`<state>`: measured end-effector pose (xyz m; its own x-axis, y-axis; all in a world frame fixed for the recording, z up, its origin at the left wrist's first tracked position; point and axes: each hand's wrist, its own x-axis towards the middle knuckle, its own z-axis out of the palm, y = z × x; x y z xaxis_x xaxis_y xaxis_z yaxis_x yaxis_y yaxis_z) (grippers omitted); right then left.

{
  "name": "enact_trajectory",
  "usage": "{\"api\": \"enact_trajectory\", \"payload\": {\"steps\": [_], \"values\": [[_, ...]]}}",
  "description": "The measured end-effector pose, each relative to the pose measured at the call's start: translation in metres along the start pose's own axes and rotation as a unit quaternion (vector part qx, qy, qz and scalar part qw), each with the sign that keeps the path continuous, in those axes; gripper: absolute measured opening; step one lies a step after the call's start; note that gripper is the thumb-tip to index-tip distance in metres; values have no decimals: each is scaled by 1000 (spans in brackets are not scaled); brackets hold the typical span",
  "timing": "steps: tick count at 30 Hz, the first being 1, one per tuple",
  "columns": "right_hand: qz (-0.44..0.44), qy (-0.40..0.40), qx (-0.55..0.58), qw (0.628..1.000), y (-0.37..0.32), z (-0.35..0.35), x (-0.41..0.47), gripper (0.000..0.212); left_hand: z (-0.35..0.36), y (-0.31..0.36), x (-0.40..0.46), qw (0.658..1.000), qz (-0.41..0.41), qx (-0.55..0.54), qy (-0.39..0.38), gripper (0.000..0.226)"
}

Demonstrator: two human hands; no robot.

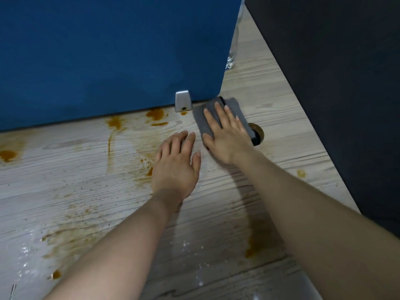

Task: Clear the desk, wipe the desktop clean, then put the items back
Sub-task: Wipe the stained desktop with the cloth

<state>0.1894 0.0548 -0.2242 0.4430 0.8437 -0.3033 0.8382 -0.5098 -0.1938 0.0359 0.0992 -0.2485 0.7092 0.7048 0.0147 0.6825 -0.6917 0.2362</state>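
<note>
Flat-fingered, both of my hands press down on the desktop (65, 174); neither is clenched and neither curls round anything. Far left of the frame, brown stains (7, 154) mark the pale wood, with more streaks (114, 123) running down from the foot of the blue partition (97, 50) that fills the upper left. Lower left there are smears and white specks that look like powder.

Toward the centre, my left hand (175, 167) lies palm down on bare wood, fingers spread and relaxed, bracing me. Just right of it my right hand (225, 135) rests with straight fingers on the grey cloth (202, 118), which lies flat on the desk right beside the metal bracket (183, 101) at the partition's base.

I judge this to be the wiping step: no items sit on the part of the desk I can see, and most of the staining is not yet cleaned. Next I would need to draw the cloth leftward along the partition's foot, through the nearest blotches (155, 114), pressing evenly.

Right of my hand is a round cable hole (257, 132) with something dark in it; the cloth's edge could catch there. A clear glass (231, 59) stands behind the partition's corner, and a dark panel (335, 83) closes off the right side.
</note>
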Motion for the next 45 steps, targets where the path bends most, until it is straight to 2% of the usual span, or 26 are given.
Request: {"api": "enact_trajectory", "payload": {"steps": [6,13,17,22,28,35,38,45], "values": [[20,16,-3,1000,-2,1,9,60,1,-1,0,1000,3,3,19,51],[-20,3,6,1000,2,20,-51,60,-3,2,0,1000,6,15,-7,51],[-29,39,22,999,14,35,-91,60,-11,17,2,996,21,85,0,47],[-11,41,7,999,40,40,-126,64,-11,52,-7,999,4,45,10,48],[70,36,1,997,67,21,-109,62,8,51,-11,1000,-9,-8,-25,52],[157,29,34,987,104,-3,-47,60,15,50,-12,1000,-13,-3,15,51],[159,45,41,985,96,-1,-53,60,14,50,-13,1000,-16,1,11,51],[100,62,23,993,77,17,-85,61,10,53,-13,1000,-17,5,-3,51]]}}
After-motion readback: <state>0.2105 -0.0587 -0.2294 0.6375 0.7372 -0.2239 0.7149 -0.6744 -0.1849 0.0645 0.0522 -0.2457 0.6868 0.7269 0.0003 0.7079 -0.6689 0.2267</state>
